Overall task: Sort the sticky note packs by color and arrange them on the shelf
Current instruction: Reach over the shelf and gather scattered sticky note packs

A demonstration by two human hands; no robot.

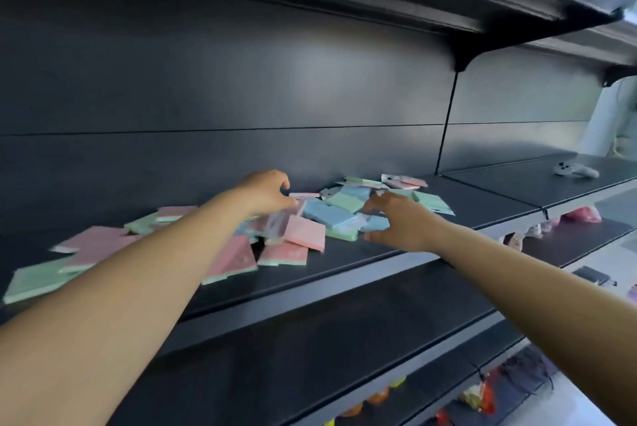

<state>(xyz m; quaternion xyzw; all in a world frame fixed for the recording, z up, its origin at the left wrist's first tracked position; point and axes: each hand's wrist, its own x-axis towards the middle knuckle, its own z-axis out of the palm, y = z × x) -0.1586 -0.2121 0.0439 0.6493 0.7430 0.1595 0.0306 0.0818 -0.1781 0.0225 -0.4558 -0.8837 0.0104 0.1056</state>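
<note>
While the packs lie unsorted, the dark shelf (344,263) carries them in one loose heap running from its left front edge back toward the rear wall near the upright divider. Colours are mixed throughout: green packs (34,279) at the left front edge, pink packs (93,239) just behind them, blue packs (325,213) in the middle of the heap, more green and pink at the rear right end. No colour group is separated yet; judged early in the sort.

Left hand (267,193): reaches over the middle of the heap, fingers curled down over a pack in clear wrapping (277,224). Motion blur here; cannot tell whether it grips that pack or only touches it.

Right hand (396,222): over the right part of the heap, thumb low and fingers bent, closing round a blue pack (374,224) at the heap's front side. Looks like a pinch on its near edge, though the blur leaves some doubt.

Key relation: the blue cluster lies directly left of the right hand's fingertips and right of the left hand, between the two. The right hand is nearer to it. The held blue pack's long edge runs roughly along the shelf front.

A pink pack (305,232) lies tilted just beside the left hand, overlapping its neighbours.
</note>
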